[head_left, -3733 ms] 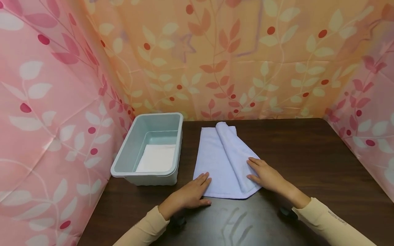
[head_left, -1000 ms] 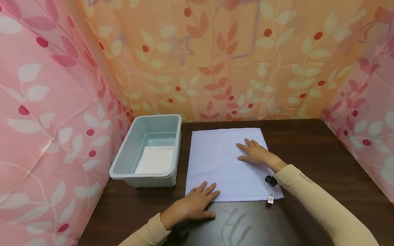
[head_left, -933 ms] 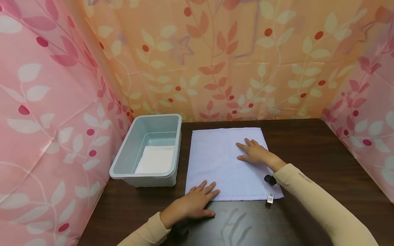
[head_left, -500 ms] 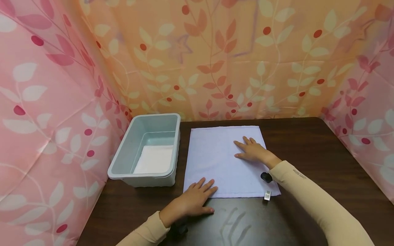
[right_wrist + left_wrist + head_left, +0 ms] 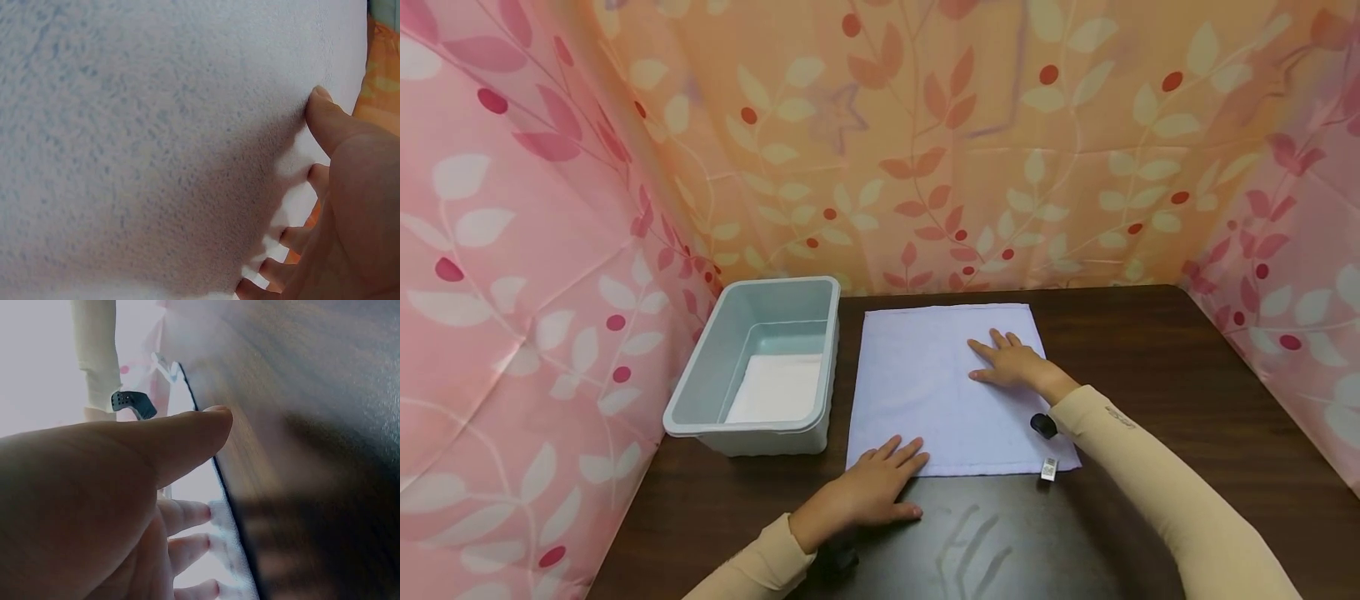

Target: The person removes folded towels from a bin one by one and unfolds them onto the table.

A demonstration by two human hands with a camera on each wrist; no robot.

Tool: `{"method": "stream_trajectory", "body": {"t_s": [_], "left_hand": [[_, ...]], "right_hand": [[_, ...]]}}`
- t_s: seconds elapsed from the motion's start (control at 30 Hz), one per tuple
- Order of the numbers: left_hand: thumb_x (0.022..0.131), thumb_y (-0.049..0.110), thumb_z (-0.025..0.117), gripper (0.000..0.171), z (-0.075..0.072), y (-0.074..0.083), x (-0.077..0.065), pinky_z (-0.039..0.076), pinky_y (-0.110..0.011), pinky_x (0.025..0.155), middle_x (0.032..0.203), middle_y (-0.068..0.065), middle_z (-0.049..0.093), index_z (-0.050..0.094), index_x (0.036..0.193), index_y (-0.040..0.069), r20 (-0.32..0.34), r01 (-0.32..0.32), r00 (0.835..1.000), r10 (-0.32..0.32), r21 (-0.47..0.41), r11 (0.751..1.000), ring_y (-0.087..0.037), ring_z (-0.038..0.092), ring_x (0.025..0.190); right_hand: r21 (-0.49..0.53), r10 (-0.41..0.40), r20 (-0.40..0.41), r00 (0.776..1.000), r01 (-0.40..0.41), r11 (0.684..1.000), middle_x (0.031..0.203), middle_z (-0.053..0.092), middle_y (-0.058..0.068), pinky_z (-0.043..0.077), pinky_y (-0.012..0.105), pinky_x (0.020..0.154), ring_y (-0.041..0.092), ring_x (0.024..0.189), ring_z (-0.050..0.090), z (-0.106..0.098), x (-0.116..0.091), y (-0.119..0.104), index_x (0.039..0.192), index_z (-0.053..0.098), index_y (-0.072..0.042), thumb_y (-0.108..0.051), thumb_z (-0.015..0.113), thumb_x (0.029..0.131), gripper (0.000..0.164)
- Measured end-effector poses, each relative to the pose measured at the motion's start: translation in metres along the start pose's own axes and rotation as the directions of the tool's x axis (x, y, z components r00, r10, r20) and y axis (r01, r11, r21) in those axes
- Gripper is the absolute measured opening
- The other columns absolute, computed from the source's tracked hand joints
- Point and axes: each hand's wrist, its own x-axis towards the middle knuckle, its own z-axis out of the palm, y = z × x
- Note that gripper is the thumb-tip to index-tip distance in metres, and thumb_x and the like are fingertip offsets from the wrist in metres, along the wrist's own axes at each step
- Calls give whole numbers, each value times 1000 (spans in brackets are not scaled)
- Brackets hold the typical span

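A pale lavender towel [image 5: 925, 383] lies spread flat on the dark wooden table, a small white label [image 5: 1048, 469] sticking out at its near right edge. My left hand [image 5: 872, 487] rests with fingers spread on the towel's near left corner, the thumb over the bare table. Farther back, my right hand [image 5: 1011, 362] touches the towel's right half with splayed fingers. In the right wrist view the fingertips [image 5: 319, 94] meet the towel's terry surface. The left wrist view shows the thumb [image 5: 200, 434] beyond the towel's edge and the other fingers over the cloth.
Left of the towel stands a light blue-grey plastic basin [image 5: 745, 429] with a folded white cloth [image 5: 778, 387] at its bottom. Floral curtains [image 5: 955, 150] enclose the table's back and sides. Smeary marks [image 5: 977, 542] show on the table [image 5: 1150, 400] in front.
The towel, earlier partly folded over on its right side, now lies fully opened out. My right hand has moved farther back onto it. In the last half second the towel's near edge has shifted slightly away.
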Motion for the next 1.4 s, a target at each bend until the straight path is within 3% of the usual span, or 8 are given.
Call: {"method": "stream_trajectory", "body": {"t_s": [0.5,1.4], "left_hand": [[91,53,64,78,3,-8,4,33,-57,117,167,4,23,32,156,25,-6,2,1000,-2,-23,1000,-28,22,155],[90,50,66,77,2,-7,3,32,-62,114,166,4,23,33,155,24,-26,31,999,-33,-49,998,-30,22,154]], "right_hand": [[10,14,13,1000,-15,1000,161,11,34,24,74,111,61,145,12,0,7,1,158,24,-18,-56,48,99,74],[36,0,-2,1000,0,999,162,10,33,19,74,113,62,146,10,-1,12,-1,158,25,-16,-53,50,99,74]]}}
